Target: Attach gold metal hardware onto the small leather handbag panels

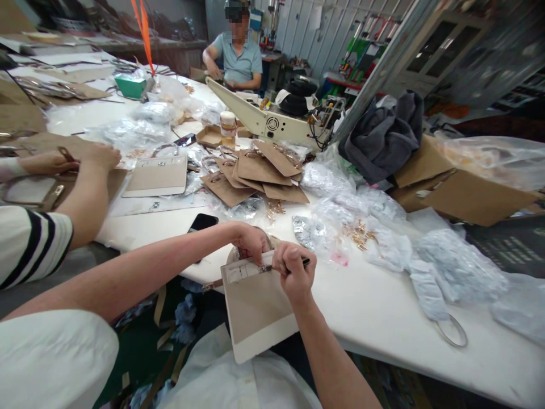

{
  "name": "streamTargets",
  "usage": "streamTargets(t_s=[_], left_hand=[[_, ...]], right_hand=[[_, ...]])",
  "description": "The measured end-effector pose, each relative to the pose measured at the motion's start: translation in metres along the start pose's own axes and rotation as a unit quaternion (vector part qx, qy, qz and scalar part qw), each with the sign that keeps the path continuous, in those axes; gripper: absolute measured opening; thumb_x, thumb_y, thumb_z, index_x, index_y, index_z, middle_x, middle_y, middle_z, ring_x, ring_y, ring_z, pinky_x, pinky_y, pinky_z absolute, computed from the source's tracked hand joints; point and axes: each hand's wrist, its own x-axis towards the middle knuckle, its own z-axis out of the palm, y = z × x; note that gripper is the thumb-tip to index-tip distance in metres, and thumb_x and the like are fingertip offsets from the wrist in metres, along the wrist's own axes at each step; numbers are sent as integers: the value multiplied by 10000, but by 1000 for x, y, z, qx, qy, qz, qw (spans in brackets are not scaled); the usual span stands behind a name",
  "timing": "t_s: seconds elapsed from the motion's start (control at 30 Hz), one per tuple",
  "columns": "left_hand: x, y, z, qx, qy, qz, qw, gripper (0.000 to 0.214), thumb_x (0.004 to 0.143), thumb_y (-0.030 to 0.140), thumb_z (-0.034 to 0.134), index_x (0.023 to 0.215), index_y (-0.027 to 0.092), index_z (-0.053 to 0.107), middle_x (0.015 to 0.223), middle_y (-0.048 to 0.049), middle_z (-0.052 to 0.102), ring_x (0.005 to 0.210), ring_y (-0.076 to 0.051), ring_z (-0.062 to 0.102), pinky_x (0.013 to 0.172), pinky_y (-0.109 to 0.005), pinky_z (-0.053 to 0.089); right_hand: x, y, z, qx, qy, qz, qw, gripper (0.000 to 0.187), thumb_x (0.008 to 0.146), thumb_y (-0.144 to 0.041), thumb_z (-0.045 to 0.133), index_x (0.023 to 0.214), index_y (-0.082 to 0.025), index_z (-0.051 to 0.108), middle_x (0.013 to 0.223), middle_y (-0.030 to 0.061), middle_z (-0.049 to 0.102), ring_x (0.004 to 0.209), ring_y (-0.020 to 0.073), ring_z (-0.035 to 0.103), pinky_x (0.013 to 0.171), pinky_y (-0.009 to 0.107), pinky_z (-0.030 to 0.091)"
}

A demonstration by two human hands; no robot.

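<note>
A beige and cream flat bag panel [255, 309] leans from my lap against the white table's [383, 307] near edge. My left hand [251, 241] is closed on the panel's top edge at its left. My right hand [293, 272] is closed around a thin dark tool [305, 262], its tip resting on the same top edge. Both hands touch the panel close together.
A co-worker's arm in a striped sleeve [34, 241] works at the left on a similar panel [157, 176]. A black phone [202, 222], brown cut pieces [259, 176], plastic bags of gold hardware [361, 230], cardboard boxes [460, 193] and a seated person [238, 54] lie beyond.
</note>
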Motion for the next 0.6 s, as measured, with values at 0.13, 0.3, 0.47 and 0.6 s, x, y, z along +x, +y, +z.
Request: streamTargets(t_s=[0.13, 0.3, 0.47, 0.6], left_hand=[[0, -2, 1, 5, 5, 15, 1000, 327, 528, 302, 936, 767, 178, 750, 648, -23, 701, 619, -194, 675, 539, -266, 531], [0, -2, 1, -1, 6, 41, 999, 373, 469, 333, 979, 645, 178, 690, 578, 3, 630, 560, -157, 579, 508, -260, 470], [0, -6, 5, -17, 23, 58, 998, 344, 465, 329, 970, 656, 184, 723, 598, 10, 645, 584, -158, 583, 515, -257, 475], [1, -8, 8, -14, 39, 65, 997, 332, 456, 313, 965, 647, 180, 728, 596, 12, 636, 581, -162, 577, 504, -264, 463]], right_hand=[[4, -4, -3, -32, -40, 4, 999, 548, 1073, -521, 686, 636, -224, 542, 628, 4, 491, 546, 152, 441, 523, 321, 305], [10, -3, -4, -65, -22, 16, 998, 622, 1106, -485, 648, 567, -227, 475, 525, -25, 418, 460, 127, 374, 474, 317, 237], [8, 3, 1, -30, 11, 6, 999, 651, 1105, -473, 656, 546, -232, 423, 497, -49, 345, 413, 110, 322, 454, 318, 200], [3, 4, 4, -69, 7, 8, 998, 633, 1096, -451, 679, 551, -233, 443, 501, -47, 349, 428, 117, 341, 467, 327, 226]])
